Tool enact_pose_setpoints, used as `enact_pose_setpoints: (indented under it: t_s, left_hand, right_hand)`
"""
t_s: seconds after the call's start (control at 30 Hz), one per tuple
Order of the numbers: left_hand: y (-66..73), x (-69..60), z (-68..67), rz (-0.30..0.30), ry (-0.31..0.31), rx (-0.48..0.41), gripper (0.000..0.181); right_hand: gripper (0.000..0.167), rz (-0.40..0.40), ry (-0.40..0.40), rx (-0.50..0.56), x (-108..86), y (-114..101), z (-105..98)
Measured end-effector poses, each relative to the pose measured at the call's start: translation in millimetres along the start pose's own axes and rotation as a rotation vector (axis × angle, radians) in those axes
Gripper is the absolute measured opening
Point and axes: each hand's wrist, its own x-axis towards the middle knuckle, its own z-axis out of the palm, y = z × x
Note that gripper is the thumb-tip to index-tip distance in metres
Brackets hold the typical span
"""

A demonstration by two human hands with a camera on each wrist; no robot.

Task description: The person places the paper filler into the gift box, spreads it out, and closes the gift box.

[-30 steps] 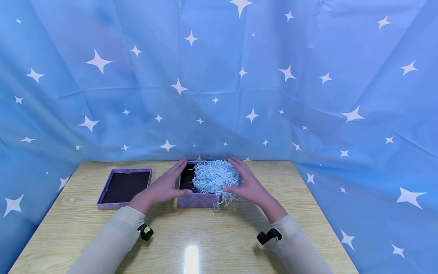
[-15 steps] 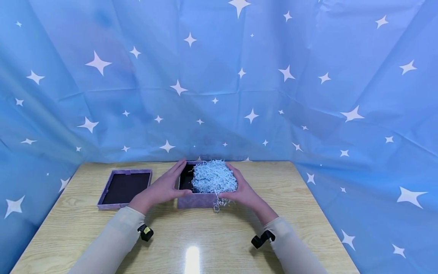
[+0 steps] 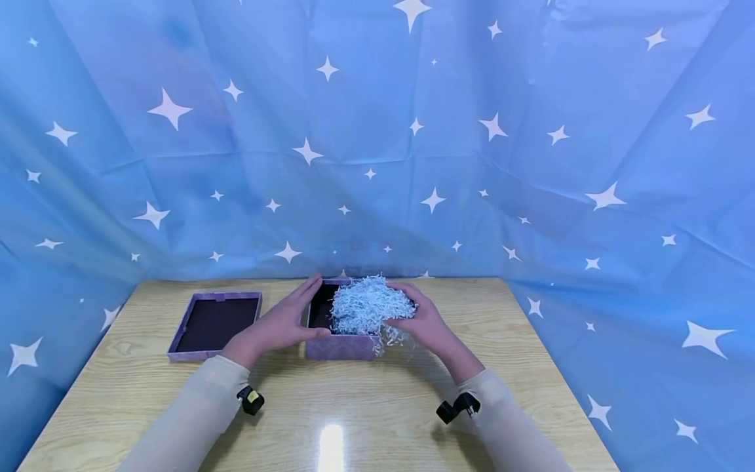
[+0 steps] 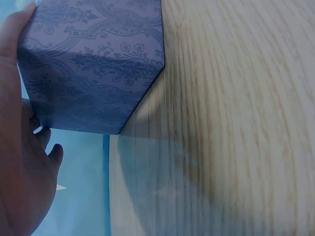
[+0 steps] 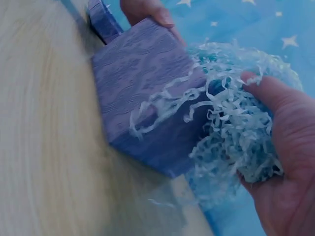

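A purple patterned box [image 3: 341, 347] stands near the table's back edge, its dark inside showing at the left. Pale blue shredded paper [image 3: 366, 307] heaps over its middle and right side, with strands hanging over the front. My left hand [image 3: 277, 326] grips the box's left end, thumb at the front and fingers toward the back; the left wrist view shows the hand beside the box's end wall [image 4: 93, 64]. My right hand [image 3: 426, 322] holds the right part of the heap between thumb and fingers. In the right wrist view the shreds [image 5: 241, 132] bulge against the palm.
A shallow purple lid [image 3: 217, 324] with a dark inside lies on the wooden table [image 3: 354, 406] to the left of the box. Behind the table hangs a blue curtain [image 3: 366, 131] with white stars.
My right hand first moved left against the shredded paper, then slightly back to the right. The heap's right side now spreads further right, and its hanging strands have shifted. My left hand has stayed put.
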Motion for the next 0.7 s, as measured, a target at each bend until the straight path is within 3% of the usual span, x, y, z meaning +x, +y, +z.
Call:
enact_pose_setpoints:
  t_s: [0.1,0.27,0.5,0.6,0.7]
  left_hand:
    - [2.4,-2.0,1.0,0.008,-0.006,-0.006,0.125]
    - [4.3,-3.0,2.6,0.026,-0.010,-0.013,0.124]
    - [1.5,-2.5,4.1,0.012,-0.020,-0.019,0.125]
    - [1.7,-2.5,4.3,0.008,-0.020,-0.024,0.125]
    - [2.1,-2.1,4.2,0.009,-0.019,-0.019,0.126]
  right_hand:
    - [0.076,-0.031,-0.019,0.001,4.6,-7.9,0.9]
    - [0.074,-0.149,-0.064,-0.053,14.7,-19.4,7.1]
    - [0.068,-0.270,-0.127,-0.154,29.9,-34.1,28.1]
    - [0.063,-0.272,-0.178,-0.227,36.7,-40.3,39.0]
    - [0.062,-0.224,-0.259,-0.337,41.7,-45.8,49.9]
